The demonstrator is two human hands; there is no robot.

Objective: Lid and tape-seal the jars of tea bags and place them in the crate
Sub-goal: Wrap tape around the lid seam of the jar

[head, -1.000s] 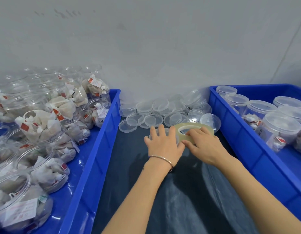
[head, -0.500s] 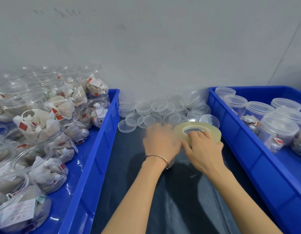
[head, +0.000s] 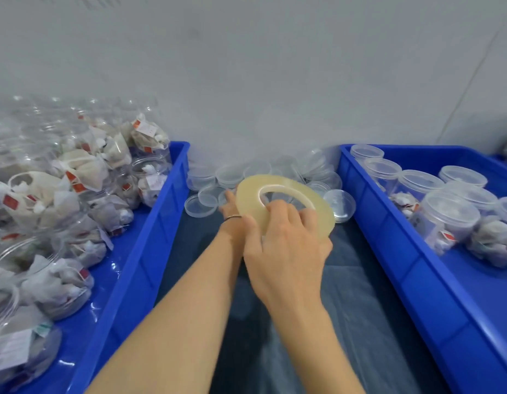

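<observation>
You are taping a jar, right hand (head: 286, 251) gripping the tape roll (head: 285, 204).
Left hand (head: 232, 209) beyond it, grip unclear; next, a snug wrap.

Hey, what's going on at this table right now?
A person is taping jars of tea bags. The right hand grips a roll of clear tape; the left hand is mostly hidden behind it. Unlidded jars fill the left crate, lidded jars sit in the right crate, and loose lids lie between.

Backdrop: plain pale grey wall (head: 246, 66).
Thin diagonal seam at right; dark blue-grey sheet (head: 360, 294) covers the work surface; soft, even light.
</observation>
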